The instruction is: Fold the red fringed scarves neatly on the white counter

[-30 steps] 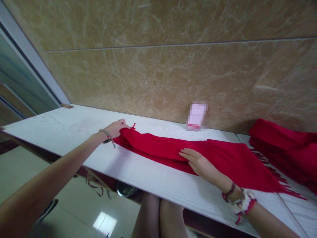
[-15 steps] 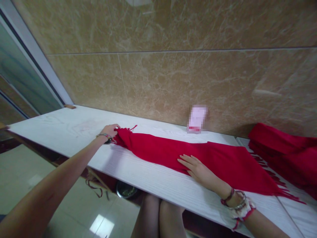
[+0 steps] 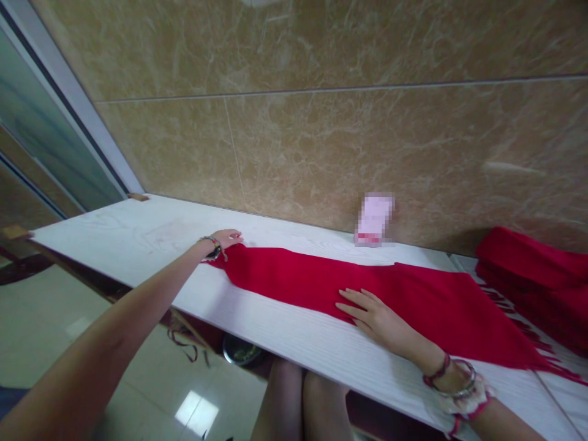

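The bench (image 3: pixel 285 334) runs along a marbled wall (image 3: pixel 275 141). A pink object (image 3: pixel 374 217), pixelated, stands at the wall behind the cloth. A second red cloth (image 3: pixel 533 275) lies bunched at the right, beside the fringed end of the red scarf (image 3: pixel 294 275). The scarf lies lengthwise on the bench, under both hands. Left hand (image 3: pixel 228 237): at the scarf's left end, fingers bent; grip cannot be determined. Right hand (image 3: pixel 379 318): flat on the scarf's near edge, fingers spread.
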A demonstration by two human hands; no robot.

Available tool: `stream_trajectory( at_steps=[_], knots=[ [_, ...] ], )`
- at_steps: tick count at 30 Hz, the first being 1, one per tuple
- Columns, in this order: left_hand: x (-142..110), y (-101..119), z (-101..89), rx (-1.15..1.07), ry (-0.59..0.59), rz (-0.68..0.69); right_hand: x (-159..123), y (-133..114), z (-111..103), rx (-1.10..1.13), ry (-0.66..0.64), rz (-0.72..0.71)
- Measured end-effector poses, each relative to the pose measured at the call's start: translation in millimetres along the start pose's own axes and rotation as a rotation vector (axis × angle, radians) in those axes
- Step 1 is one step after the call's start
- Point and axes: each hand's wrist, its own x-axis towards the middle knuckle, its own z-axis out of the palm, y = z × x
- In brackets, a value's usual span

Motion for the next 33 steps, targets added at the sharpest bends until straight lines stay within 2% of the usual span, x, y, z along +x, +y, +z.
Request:
stream_trajectory(
  at_steps=[3,6,12,15,19,25,30,33],
  knots=[
    [9.0,13.2,1.8,0.009,-0.064,0.016,-0.7,0.0,-0.4,0.002,-0.001,0.01],
    [14.8,15.3,-6.3,0.019,-0.063,-0.014,-1.3,-0.1,-1.1,0.005,-0.024,0.015],
    [25.0,6.4,-29.3,0.039,0.135,-0.142,-1.8,0.2,1.3,-0.011,0.013,0.029],
    [31.7,10.3,-21.0,0.018,0.163,-0.173,-1.7,-0.1,2.4,-0.036,0.051,0.05],
    [31.5,9.1,1.0,-0.021,0.127,-0.17,-1.2,-0.7,2.0,-0.079,0.08,0.046],
    [2.2,-16.8,16.9,-0.09,0.028,-0.058,0.5,0.2,2.1,-0.088,0.125,-0.06],
    [-20.1,-25.1,27.8,-0.17,-0.058,0.026,0.9,0.3,4.9,-0.034,0.146,-0.035],
    [-27.0,-32.1,26.8,-0.045,-0.044,0.0,0.9,-0.4,5.2,-0.006,0.115,-0.005]
  ],
)
